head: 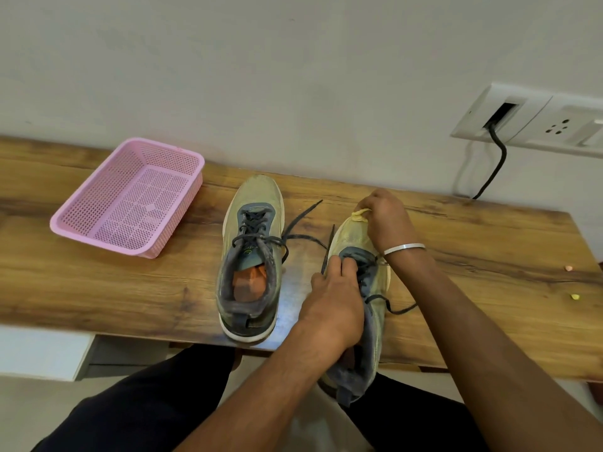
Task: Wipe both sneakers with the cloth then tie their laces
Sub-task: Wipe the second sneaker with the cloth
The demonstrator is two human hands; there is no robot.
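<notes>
Two olive-green sneakers with grey collars and dark laces lie on the wooden table point(98, 288). The left sneaker point(251, 256) stands flat with its laces loose, one end trailing to the right. The right sneaker point(362, 288) hangs partly over the table's front edge. My left hand point(332, 305) grips this sneaker at its tongue and collar. My right hand point(381, 220) holds a small yellow cloth point(360, 214) bunched against the sneaker's toe. A silver bangle sits on my right wrist.
A pink perforated basket point(130, 197) stands at the back left of the table. A wall socket panel point(528, 122) with a black cable point(492, 171) is at the upper right. Two small crumbs lie near the table's right end. My dark-trousered legs are below the table edge.
</notes>
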